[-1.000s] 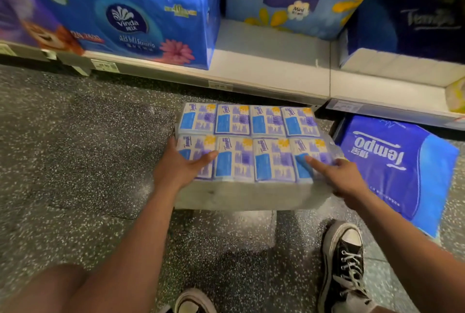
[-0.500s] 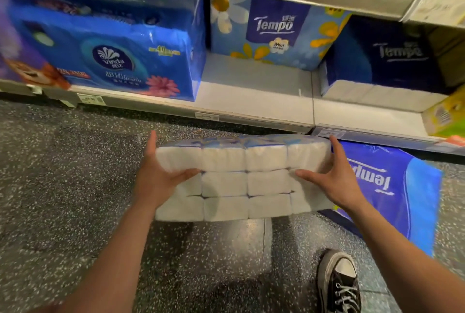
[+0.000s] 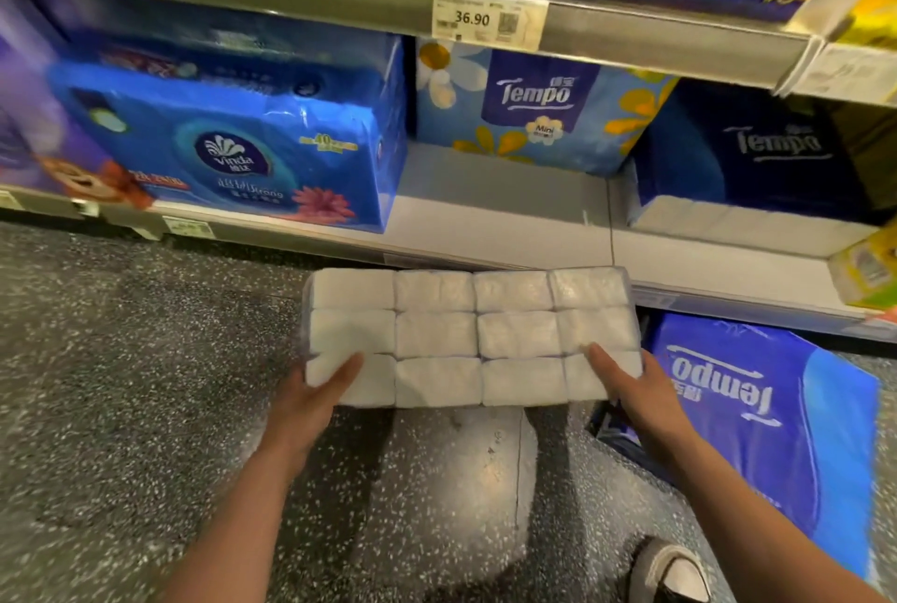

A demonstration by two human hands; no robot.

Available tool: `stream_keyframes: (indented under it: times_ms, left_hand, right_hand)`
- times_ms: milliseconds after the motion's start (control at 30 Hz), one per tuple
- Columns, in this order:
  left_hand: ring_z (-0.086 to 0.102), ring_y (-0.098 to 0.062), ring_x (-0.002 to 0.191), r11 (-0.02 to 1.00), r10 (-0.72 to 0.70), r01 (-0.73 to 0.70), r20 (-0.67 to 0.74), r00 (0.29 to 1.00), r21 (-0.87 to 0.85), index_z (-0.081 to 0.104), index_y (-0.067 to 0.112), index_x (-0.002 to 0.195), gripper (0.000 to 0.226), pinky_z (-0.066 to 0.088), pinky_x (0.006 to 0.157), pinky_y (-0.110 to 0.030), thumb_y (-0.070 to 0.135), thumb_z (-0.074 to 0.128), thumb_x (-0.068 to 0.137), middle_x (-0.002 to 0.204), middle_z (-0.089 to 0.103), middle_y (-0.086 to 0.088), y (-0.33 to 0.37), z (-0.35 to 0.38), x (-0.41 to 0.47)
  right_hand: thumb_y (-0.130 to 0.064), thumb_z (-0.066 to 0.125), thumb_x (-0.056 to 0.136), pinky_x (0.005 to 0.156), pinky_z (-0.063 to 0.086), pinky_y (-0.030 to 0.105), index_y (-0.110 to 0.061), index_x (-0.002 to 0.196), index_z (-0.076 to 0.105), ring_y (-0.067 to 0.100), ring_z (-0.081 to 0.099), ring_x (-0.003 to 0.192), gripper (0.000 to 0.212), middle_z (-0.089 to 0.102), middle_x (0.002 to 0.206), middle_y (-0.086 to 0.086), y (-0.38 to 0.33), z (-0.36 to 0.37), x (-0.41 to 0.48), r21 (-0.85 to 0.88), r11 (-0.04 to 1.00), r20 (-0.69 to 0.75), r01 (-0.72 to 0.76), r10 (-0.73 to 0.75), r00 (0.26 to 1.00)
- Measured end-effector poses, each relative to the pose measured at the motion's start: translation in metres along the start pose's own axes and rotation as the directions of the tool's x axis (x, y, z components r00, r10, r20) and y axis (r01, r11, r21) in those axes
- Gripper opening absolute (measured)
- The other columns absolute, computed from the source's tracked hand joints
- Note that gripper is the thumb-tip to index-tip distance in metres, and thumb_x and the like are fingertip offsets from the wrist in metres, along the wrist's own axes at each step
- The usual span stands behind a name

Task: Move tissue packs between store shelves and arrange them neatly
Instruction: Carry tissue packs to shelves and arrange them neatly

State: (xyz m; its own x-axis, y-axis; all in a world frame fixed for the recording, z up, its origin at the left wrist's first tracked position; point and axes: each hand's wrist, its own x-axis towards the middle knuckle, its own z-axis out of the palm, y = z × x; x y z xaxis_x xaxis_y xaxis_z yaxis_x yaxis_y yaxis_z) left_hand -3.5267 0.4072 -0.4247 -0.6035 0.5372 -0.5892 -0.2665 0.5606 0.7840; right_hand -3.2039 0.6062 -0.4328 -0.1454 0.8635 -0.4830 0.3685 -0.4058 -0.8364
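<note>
two hands carry one clear-wrapped tissue multipack (image 3: pixel 466 335), turned so its white end face looks at the camera: twelve small pack ends in four columns and three rows. the left hand (image 3: pixel 306 403) grips the lower left corner, thumb laid across the face of the bottom-left pack end, and the rest of its fingers are hidden behind the bundle. the right hand (image 3: pixel 636 394) takes the lower right corner the same way, thumb pressed on the bottom-right pack end and fingers out of sight behind. the bundle sits squarely between the two hands, held level above the speckled floor (image 3: pixel 121 384), with its top edge against the front lip of the bottom shelf (image 3: pixel 495 209). it is lined up with a bare stretch of that shelf. left of that stretch stands a blue vinda pack (image 3: pixel 233 141), at the back a floral tempo mini pack (image 3: pixel 534 107), and to the right a dark blue tempo pack (image 3: pixel 757 151). another blue tempo pack (image 3: pixel 757 418) lies on the floor just beside the right hand, its logo upside down. a price tag reading 36.90 (image 3: pixel 488 19) hangs on the shelf rail above, and a shoe (image 3: pixel 672 573) shows at the bottom right edge.
</note>
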Motion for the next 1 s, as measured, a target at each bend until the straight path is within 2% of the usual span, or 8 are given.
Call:
stream_keyframes:
  times_ms: [67,200,300,400,467,633,867,1000]
  left_hand:
    - [0.069,-0.018,0.107,0.996,0.005,-0.001,0.036,0.999,-0.094,0.068,0.026,0.118,0.069,0.053,0.100,-0.045,0.052,0.092,0.060,0.110,0.076,0.004,0.003,0.003,0.004]
    - [0.068,-0.011,0.103,0.995,0.066,-0.064,0.027,0.997,-0.080,0.064,0.022,0.123,0.054,0.056,0.084,-0.026,0.022,0.086,0.074,0.110,0.073,0.006,0.007,0.006,0.006]
    - [0.064,-0.003,0.095,0.995,0.091,-0.090,0.018,0.996,-0.038,0.061,0.026,0.119,0.053,0.053,0.071,-0.013,0.019,0.087,0.074,0.105,0.070,0.012,0.005,0.007,0.002]
    - [0.067,-0.007,0.097,0.994,0.106,-0.105,0.011,0.994,-0.039,0.064,0.023,0.119,0.057,0.056,0.080,-0.021,0.024,0.089,0.068,0.106,0.073,0.008,0.004,0.005,0.001]
    - [0.069,-0.009,0.100,0.991,0.129,-0.128,0.007,0.992,-0.035,0.066,0.022,0.119,0.062,0.056,0.079,-0.021,0.033,0.088,0.063,0.107,0.074,0.007,0.006,0.003,0.000]
    - [0.067,0.002,0.088,0.976,0.214,-0.214,0.001,0.977,0.043,0.067,0.033,0.099,0.037,0.052,0.063,-0.010,0.027,0.089,0.071,0.091,0.072,0.019,0.030,0.005,-0.013]
    - [0.063,0.008,0.075,0.936,0.353,-0.353,-0.012,0.935,0.001,0.061,0.035,0.087,0.030,0.053,0.064,-0.012,0.022,0.085,0.075,0.069,0.070,0.027,0.083,0.007,-0.057]
    - [0.063,0.011,0.078,0.889,0.457,-0.458,0.030,0.889,0.010,0.061,0.039,0.094,0.034,0.047,0.061,-0.007,0.032,0.086,0.073,0.088,0.068,0.022,0.126,0.002,-0.069]
  right_hand:
    - [-0.057,0.084,0.066,0.088,0.057,0.038,-0.017,0.119,0.069,0.017,0.073,0.102,0.069,0.078,0.110,-0.003,0.000,-0.001,0.006,0.038,0.999,0.002,-0.008,0.008,1.000]
    - [-0.059,0.084,0.064,0.074,0.053,0.032,-0.020,0.113,0.068,0.015,0.072,0.091,0.065,0.077,0.108,-0.001,-0.005,0.001,0.015,0.074,0.997,0.015,-0.036,0.035,0.999]
    - [-0.048,0.083,0.066,0.073,0.054,0.031,-0.017,0.113,0.069,0.015,0.072,0.088,0.058,0.077,0.107,0.001,-0.005,0.001,0.016,0.099,0.994,0.031,-0.043,0.040,0.999]
    - [-0.046,0.086,0.061,0.083,0.057,0.038,-0.011,0.111,0.072,0.021,0.073,0.092,0.063,0.079,0.105,0.004,-0.009,-0.005,0.015,0.065,0.996,0.031,-0.054,0.052,0.998]
    - [-0.036,0.084,0.074,0.084,0.058,0.042,-0.010,0.105,0.074,0.024,0.072,0.090,0.042,0.078,0.103,0.007,-0.016,-0.010,0.013,0.031,0.998,0.027,-0.056,0.055,0.998]
    - [-0.029,0.078,0.085,0.076,0.060,0.043,-0.006,0.103,0.072,0.028,0.069,0.081,0.030,0.077,0.099,0.016,-0.037,-0.031,0.001,-0.020,0.998,0.036,-0.065,0.066,0.997]
    - [-0.030,0.079,0.083,0.058,0.052,0.029,-0.001,0.099,0.074,0.019,0.061,0.065,0.034,0.074,0.079,0.010,-0.130,-0.076,-0.036,-0.057,0.994,0.012,0.097,-0.096,0.995]
    - [-0.022,0.079,0.084,0.046,0.050,0.021,0.001,0.095,0.074,0.008,0.063,0.052,0.026,0.075,0.070,0.007,-0.167,-0.090,-0.067,-0.039,0.979,-0.035,0.199,-0.200,0.979]
